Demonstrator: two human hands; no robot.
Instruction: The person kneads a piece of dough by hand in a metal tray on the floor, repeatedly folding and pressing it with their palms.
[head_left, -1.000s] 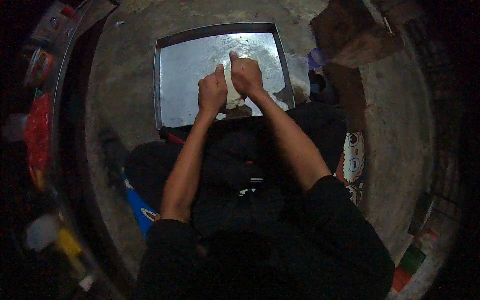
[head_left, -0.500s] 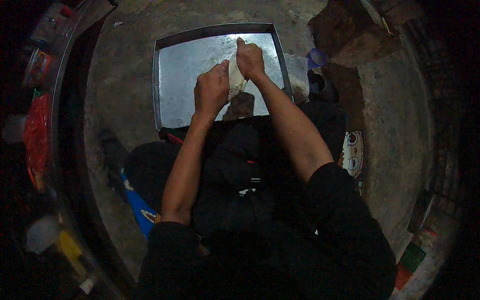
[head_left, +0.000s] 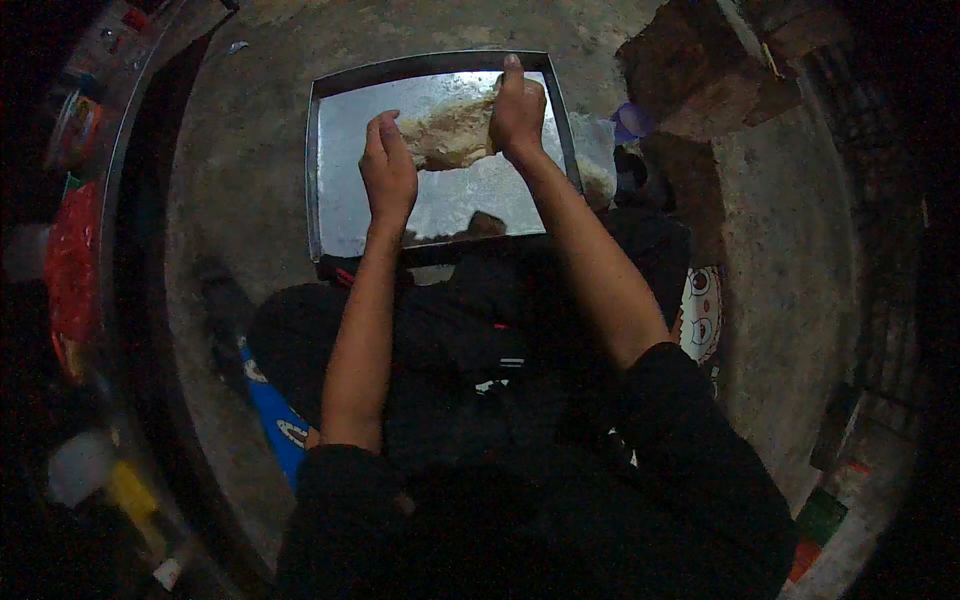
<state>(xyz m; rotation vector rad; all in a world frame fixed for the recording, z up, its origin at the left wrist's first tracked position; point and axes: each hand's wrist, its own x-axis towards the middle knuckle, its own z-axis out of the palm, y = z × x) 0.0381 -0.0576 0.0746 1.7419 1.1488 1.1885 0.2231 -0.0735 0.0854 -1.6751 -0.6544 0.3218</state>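
A pale, lumpy mass of dough (head_left: 448,135) stretches crosswise between my hands over a shiny rectangular metal tray (head_left: 355,205). My left hand (head_left: 390,165) grips its left end, fingers pointing up and curled toward the dough. My right hand (head_left: 518,110) is closed on the right end, thumb upward, near the tray's far right corner. The tray sits just beyond my dark-clothed crossed legs. Where my fingers meet the dough is partly hidden.
A purple cup (head_left: 628,120) and a dark folded piece (head_left: 680,60) lie at the upper right. Cartoon-printed cloth (head_left: 700,310) shows beside my legs. A red plastic bag (head_left: 72,260) and other items line the left edge. Grey concrete floor (head_left: 230,150) surrounds the tray.
My hands have moved apart, left hand leftward and right hand up and rightward. The dough between them has gone from a narrow upright piece to a wide, stretched band across the tray.
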